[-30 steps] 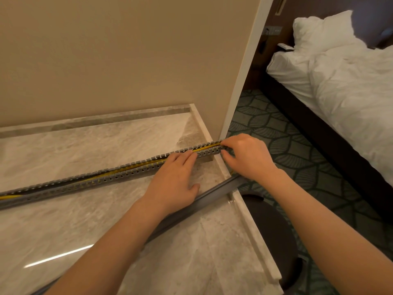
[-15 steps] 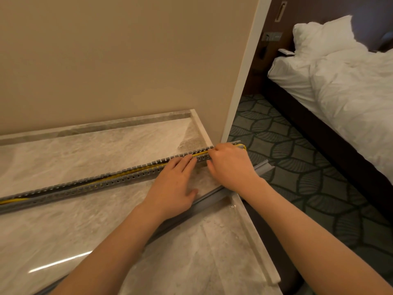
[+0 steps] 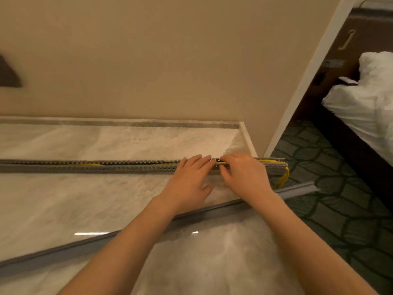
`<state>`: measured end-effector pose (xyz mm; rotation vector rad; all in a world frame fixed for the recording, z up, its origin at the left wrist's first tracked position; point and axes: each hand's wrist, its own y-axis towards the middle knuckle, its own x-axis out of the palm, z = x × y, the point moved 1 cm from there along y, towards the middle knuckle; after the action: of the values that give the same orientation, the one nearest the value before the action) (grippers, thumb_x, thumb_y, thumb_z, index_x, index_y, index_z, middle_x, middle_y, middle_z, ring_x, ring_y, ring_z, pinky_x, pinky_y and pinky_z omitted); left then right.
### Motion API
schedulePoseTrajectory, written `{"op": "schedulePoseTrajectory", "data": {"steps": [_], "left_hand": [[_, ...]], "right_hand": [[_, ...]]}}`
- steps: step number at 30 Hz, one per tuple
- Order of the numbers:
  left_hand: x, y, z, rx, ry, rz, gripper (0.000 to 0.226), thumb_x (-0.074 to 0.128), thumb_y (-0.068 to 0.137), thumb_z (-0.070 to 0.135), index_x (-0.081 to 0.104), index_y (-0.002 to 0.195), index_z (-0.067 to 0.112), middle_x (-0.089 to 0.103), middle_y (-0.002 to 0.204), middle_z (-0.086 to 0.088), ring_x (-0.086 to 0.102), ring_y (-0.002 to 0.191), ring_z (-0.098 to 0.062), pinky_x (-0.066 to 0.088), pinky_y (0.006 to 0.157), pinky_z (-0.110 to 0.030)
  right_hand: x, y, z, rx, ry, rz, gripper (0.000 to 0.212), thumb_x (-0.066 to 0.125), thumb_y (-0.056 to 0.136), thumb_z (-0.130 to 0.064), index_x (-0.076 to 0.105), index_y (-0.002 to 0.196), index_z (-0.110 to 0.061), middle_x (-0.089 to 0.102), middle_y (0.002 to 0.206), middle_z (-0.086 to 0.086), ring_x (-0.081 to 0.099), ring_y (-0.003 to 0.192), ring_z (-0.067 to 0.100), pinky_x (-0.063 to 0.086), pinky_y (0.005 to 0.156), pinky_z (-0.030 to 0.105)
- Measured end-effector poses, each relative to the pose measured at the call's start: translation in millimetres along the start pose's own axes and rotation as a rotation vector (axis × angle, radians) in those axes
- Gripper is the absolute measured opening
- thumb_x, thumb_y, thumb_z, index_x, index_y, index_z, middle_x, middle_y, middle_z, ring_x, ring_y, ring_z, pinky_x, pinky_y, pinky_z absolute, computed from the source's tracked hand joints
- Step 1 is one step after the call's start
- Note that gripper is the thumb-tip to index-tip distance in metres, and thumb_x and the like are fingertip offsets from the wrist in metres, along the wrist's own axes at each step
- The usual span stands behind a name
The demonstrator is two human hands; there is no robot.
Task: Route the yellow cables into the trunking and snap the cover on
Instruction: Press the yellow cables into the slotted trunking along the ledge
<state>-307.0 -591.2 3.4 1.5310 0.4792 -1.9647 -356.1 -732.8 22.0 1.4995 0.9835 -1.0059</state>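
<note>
A long grey slotted trunking lies across the marble counter, its right end past the counter's edge. Yellow cables run inside it and loop out at the right end, hanging down. My left hand lies flat on the trunking with its fingers pressing on top. My right hand sits right beside it, fingers curled over the trunking and pinching at the cables. The grey cover strip lies loose on the counter nearer to me, under both forearms, slanting up to the right.
The marble counter has a raised rim at the back and right. A beige wall stands behind it. To the right, lower down, are patterned carpet and a bed with white bedding.
The view has swung left and the trunking now lies level in the frame. My right hand slid left along the trunking next to my left hand, uncovering the cable loop at the end.
</note>
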Motion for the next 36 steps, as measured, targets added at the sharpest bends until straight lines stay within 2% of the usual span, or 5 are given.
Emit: {"op": "schedulePoseTrajectory", "data": {"steps": [13, 21, 29, 33, 36], "left_hand": [[-81, -157, -166, -0.410, 0.005, 0.196, 0.062, 0.052, 0.090, 0.037, 0.031, 0.144, 0.016, 0.033, 0.150, -0.002, 0.031, 0.136, -0.017, 0.022, 0.112, -0.029], [-115, -254, -295, -0.454, -0.017, 0.222, 0.065, 0.048, 0.083, 0.041, 0.037, 0.141, 0.012, 0.041, 0.145, -0.006, 0.038, 0.132, -0.021, 0.025, 0.110, -0.031], [-143, -317, -424, -0.470, 0.023, 0.203, 0.075, 0.033, 0.077, 0.054, 0.046, 0.134, 0.007, 0.051, 0.135, -0.011, 0.045, 0.125, -0.027, 0.033, 0.105, -0.036], [-145, -322, -487, -0.542, 0.030, 0.200, 0.064, 0.048, 0.091, 0.042, 0.030, 0.144, 0.012, 0.027, 0.152, -0.007, 0.017, 0.142, -0.023, 0.014, 0.116, -0.035], [-152, -314, -518, -0.549, -0.047, 0.332, 0.058, 0.047, 0.092, 0.039, 0.036, 0.141, 0.011, 0.027, 0.152, -0.009, 0.015, 0.142, -0.026, 0.011, 0.115, -0.036]], "right_hand": [[45, 63, -231, -0.390, 0.148, -0.140, 0.031, 0.044, 0.092, -0.033, 0.063, 0.112, -0.019, 0.066, 0.106, 0.001, 0.057, 0.101, 0.022, 0.051, 0.074, 0.036], [81, 95, -404, -0.418, 0.203, -0.156, 0.029, 0.046, 0.090, -0.034, 0.063, 0.109, -0.022, 0.065, 0.101, 0.000, 0.057, 0.098, 0.023, 0.045, 0.070, 0.033], [117, 116, -528, -0.356, 0.273, -0.231, 0.036, 0.050, 0.088, -0.032, 0.058, 0.122, -0.023, 0.061, 0.121, 0.000, 0.053, 0.113, 0.022, 0.048, 0.086, 0.035], [142, 133, -558, -0.345, 0.269, -0.222, 0.045, 0.056, 0.084, -0.026, 0.054, 0.128, -0.019, 0.060, 0.124, 0.004, 0.051, 0.114, 0.027, 0.045, 0.092, 0.037], [155, 148, -563, -0.325, 0.249, -0.171, 0.052, 0.060, 0.083, -0.027, 0.049, 0.133, -0.018, 0.057, 0.128, 0.005, 0.046, 0.120, 0.030, 0.037, 0.099, 0.040]]}}
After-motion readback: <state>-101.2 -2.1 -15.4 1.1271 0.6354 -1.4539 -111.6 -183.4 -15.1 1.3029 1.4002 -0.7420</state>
